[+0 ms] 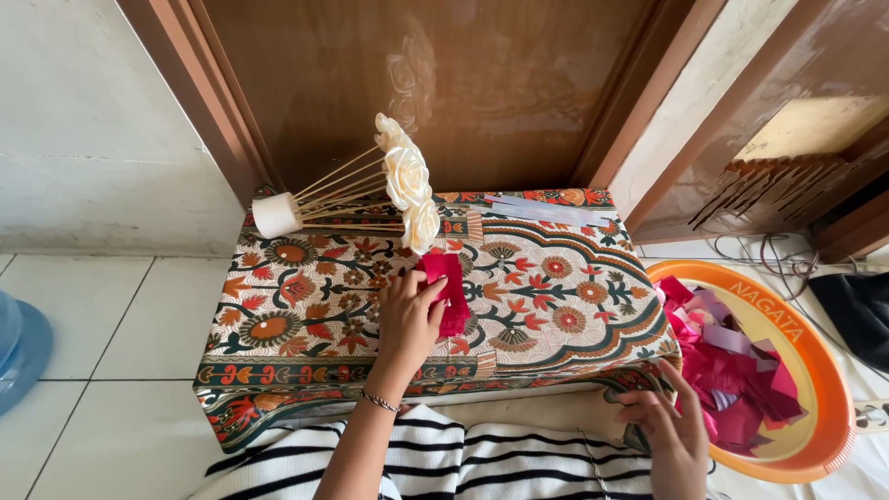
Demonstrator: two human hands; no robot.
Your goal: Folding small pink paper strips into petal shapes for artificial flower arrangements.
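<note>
My left hand (pixel 408 316) presses flat on a small stack of red cloth pieces (pixel 448 287) lying on the patterned cloth of a low table (pixel 556 287). My right hand (pixel 669 421) hovers at the table's right front corner, fingers spread, just beside the pink and red cloth scraps (pixel 732 370) in an orange basin (pixel 824 370); it holds nothing that I can see. Cream fabric roses on thin wooden sticks (pixel 407 181) stand in a white holder (pixel 276 215) lying on the table's far left.
A brown wooden door (pixel 444 83) rises behind the table. Pale strips (pixel 546 211) lie at the table's far edge. A blue water jug (pixel 18 347) sits at the left on the white tile floor. Cables (pixel 787 259) and a dark bag (pixel 857 306) lie at the right.
</note>
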